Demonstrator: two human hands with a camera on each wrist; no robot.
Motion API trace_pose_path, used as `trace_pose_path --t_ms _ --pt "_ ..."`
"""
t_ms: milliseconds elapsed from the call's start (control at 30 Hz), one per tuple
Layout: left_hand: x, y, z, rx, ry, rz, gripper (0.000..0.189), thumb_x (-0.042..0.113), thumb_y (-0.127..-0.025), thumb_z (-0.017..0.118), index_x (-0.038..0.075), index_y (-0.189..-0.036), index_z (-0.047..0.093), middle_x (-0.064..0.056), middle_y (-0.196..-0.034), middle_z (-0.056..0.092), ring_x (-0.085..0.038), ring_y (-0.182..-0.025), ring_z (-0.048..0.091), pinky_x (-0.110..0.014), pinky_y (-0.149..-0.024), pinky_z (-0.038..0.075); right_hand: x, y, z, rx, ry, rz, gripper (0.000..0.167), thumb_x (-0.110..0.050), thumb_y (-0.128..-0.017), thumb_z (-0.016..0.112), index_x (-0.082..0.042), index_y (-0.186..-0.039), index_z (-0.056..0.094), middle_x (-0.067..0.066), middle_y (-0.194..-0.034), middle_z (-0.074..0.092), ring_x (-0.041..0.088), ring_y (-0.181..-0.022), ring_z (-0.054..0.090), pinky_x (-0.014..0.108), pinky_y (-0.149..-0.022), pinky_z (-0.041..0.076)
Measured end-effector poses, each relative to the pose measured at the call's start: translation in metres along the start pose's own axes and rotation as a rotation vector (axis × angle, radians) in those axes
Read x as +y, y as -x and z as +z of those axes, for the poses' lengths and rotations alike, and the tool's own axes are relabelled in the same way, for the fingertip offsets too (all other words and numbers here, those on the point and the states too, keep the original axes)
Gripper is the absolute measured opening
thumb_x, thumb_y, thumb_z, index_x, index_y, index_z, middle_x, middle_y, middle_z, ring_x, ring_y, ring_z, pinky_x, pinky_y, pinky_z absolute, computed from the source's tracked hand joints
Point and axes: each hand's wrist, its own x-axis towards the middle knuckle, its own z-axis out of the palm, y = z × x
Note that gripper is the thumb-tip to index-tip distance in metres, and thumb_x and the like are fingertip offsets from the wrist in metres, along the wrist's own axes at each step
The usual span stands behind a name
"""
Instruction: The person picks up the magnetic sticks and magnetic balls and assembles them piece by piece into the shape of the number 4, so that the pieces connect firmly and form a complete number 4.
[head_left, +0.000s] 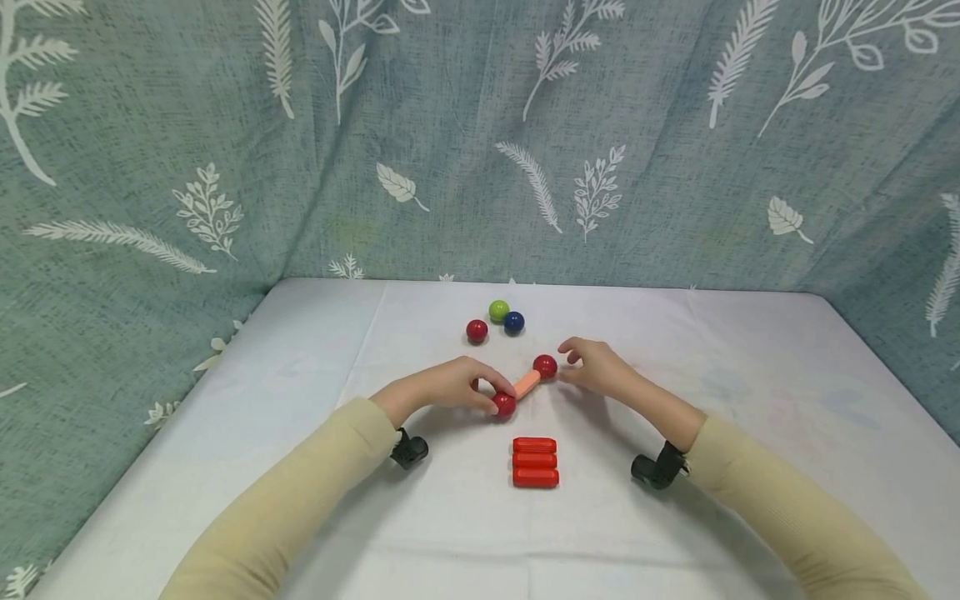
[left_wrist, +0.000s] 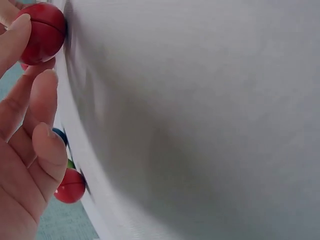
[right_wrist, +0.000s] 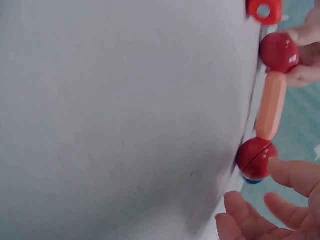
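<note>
A peach-orange rod [head_left: 527, 384] lies on the table with a red ball at each end, as the right wrist view also shows. My left hand [head_left: 456, 385] pinches the nearer red ball [head_left: 505, 406] between thumb and fingertips. Just right of the farther red ball [head_left: 545, 366] is my right hand [head_left: 597, 368], fingers spread and loosely bent, holding nothing. In the right wrist view its thumb comes very close to that ball [right_wrist: 257, 159]; whether they touch I cannot tell.
Behind the hands sit a loose red ball [head_left: 477, 331], a green ball [head_left: 498, 311] and a dark blue ball [head_left: 513, 322]. Three red rods [head_left: 535, 461] lie side by side nearer to me. A leaf-patterned green cloth [head_left: 450, 167] hangs behind the white-covered table [head_left: 300, 350].
</note>
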Motion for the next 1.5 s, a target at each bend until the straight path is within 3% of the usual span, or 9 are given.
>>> trace_pose_path --t_ms 133,333,500,733,867,1067,1233,1500 --pt "0.000 0.005 0.003 0.037 0.027 -0.009 0.032 0.012 -0.081 0.069 0.019 -0.112 0.066 0.005 -0.109 0.064 -0.013 -0.097 0.053 -0.030 -0.086 0.043 -0.004 0.009 0.002 -0.021 -0.009 0.029 0.034 -0.014 -0.085 0.063 -0.002 -0.116 0.057 0.012 -0.099 0.061 0.020 -0.078 0.053 0.031 -0.071 0.048" --pt "0.005 0.010 0.009 0.101 0.049 -0.058 0.030 0.013 -0.080 0.070 0.018 -0.109 0.067 0.006 -0.106 0.065 -0.014 -0.103 0.055 -0.037 -0.092 0.042 -0.014 0.028 0.009 -0.111 -0.036 -0.095 0.024 -0.009 -0.082 0.065 -0.002 -0.106 0.065 0.006 -0.089 0.064 0.015 -0.073 0.053 0.024 -0.065 0.048" --pt "0.009 0.011 0.016 0.151 0.079 -0.131 0.029 0.013 -0.078 0.071 0.020 -0.106 0.068 0.006 -0.100 0.066 -0.012 -0.094 0.054 -0.031 -0.083 0.044 -0.021 0.041 0.014 -0.199 -0.055 -0.172 0.023 -0.008 -0.081 0.067 -0.003 -0.103 0.066 0.002 -0.085 0.064 0.012 -0.072 0.055 0.022 -0.064 0.048" --pt "0.015 0.015 0.023 0.215 0.210 -0.259 0.027 0.016 -0.077 0.073 0.021 -0.103 0.068 0.002 -0.096 0.065 -0.015 -0.084 0.052 -0.024 -0.054 0.044 -0.025 0.050 0.022 -0.272 -0.037 -0.199 0.020 -0.007 -0.080 0.068 -0.006 -0.100 0.068 -0.001 -0.084 0.064 0.010 -0.071 0.054 0.020 -0.062 0.047" --pt "0.015 0.016 0.028 0.246 0.220 -0.292 0.026 0.018 -0.076 0.074 0.021 -0.102 0.067 0.002 -0.095 0.064 -0.015 -0.081 0.053 -0.025 -0.052 0.045 -0.024 0.051 0.026 -0.264 -0.009 -0.248 0.018 -0.005 -0.079 0.067 -0.006 -0.097 0.069 -0.001 -0.084 0.064 0.010 -0.074 0.054 0.019 -0.064 0.047" --pt "0.019 0.017 0.031 0.267 0.207 -0.291 0.027 0.020 -0.076 0.074 0.019 -0.102 0.066 0.000 -0.095 0.064 -0.016 -0.078 0.054 -0.026 -0.054 0.046 -0.025 0.052 0.027 -0.254 0.019 -0.285 0.014 -0.005 -0.080 0.066 -0.007 -0.093 0.069 -0.002 -0.082 0.064 0.010 -0.074 0.053 0.020 -0.068 0.046" --pt "0.021 0.017 0.034 0.282 0.205 -0.282 0.028 0.021 -0.076 0.074 0.020 -0.103 0.066 0.001 -0.095 0.064 -0.015 -0.079 0.055 -0.025 -0.054 0.047 -0.027 0.053 0.027 -0.242 0.064 -0.274 0.014 -0.004 -0.079 0.066 -0.007 -0.093 0.069 -0.001 -0.082 0.063 0.011 -0.075 0.053 0.024 -0.070 0.048" --pt "0.022 0.017 0.035 0.273 0.196 -0.274 0.030 0.023 -0.078 0.073 0.020 -0.106 0.065 0.000 -0.097 0.065 -0.014 -0.077 0.055 -0.025 -0.054 0.048 -0.027 0.051 0.027 -0.225 0.104 -0.138 0.019 -0.007 -0.077 0.070 -0.007 -0.096 0.069 -0.001 -0.082 0.060 0.013 -0.075 0.052 0.028 -0.071 0.049"
